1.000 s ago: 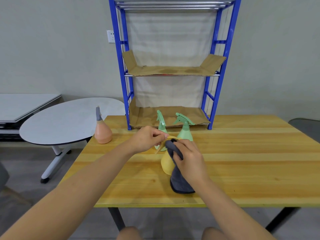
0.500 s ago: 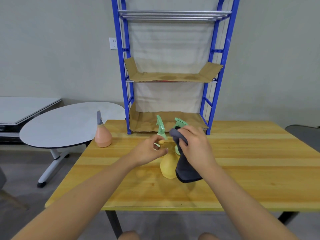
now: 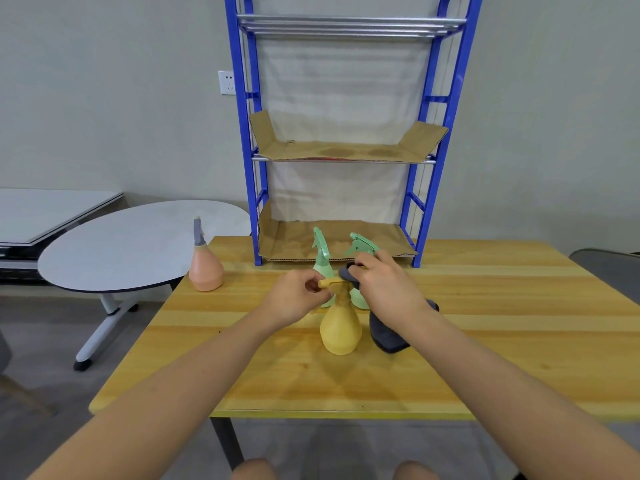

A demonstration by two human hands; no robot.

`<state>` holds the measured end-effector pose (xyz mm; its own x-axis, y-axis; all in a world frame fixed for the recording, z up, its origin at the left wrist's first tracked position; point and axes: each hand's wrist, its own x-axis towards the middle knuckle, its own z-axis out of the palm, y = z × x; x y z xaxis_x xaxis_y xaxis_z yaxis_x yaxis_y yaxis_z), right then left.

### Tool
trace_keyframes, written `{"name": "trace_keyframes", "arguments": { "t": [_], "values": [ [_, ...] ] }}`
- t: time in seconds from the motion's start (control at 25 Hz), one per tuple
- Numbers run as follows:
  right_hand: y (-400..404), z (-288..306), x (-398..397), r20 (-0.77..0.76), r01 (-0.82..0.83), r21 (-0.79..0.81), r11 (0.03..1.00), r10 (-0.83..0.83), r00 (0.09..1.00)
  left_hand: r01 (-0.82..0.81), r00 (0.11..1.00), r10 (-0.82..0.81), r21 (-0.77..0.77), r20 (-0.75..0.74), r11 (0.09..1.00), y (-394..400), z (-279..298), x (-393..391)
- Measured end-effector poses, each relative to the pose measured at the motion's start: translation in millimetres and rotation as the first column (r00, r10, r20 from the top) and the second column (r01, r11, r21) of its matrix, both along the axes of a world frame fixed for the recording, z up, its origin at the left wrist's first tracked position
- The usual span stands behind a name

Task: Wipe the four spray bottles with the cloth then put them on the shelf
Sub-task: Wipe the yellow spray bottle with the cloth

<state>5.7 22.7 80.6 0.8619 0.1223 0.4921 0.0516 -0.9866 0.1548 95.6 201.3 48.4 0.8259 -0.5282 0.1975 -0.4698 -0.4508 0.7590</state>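
Upright yellow spray bottle [image 3: 340, 327], cloth-topped

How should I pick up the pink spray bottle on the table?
Hold the pink bottle round its thin neck, just under the grey sprayer top, probably coming from the side or above. It stands upright and alone near the left edge of the table, so nothing blocks you. Its wide, round bottom looks harder for a small hand to wrap.
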Motion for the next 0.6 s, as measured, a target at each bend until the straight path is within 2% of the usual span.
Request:
{"name": "trace_keyframes", "arguments": {
  "t": [0.16, 0.4, 0.6],
  "values": [
    [19.6, -3.0, -0.5, 0.059, -0.173, -0.033, 0.984, 0.175, 0.983, 0.007, 1.0, -0.007, 0.0, 0.008, 1.0, -1.7, -0.2, 1.5],
    [-14.2, -15.8, -5.0, 0.013, 0.035, 0.027, 0.999, -0.035, 0.999, -0.009, 1.0, 0.009, 0.006, -0.001, 1.0, -3.6, 1.7, -1.1],
    [7.4, -10.6, -8.0, 0.127, -0.188, 0.092, 0.978, 0.176, 0.976, -0.03, 0.999, 0.029, 0.015, 0.021, 0.999, -3.3, 1.0, 0.9]
  ]
}}
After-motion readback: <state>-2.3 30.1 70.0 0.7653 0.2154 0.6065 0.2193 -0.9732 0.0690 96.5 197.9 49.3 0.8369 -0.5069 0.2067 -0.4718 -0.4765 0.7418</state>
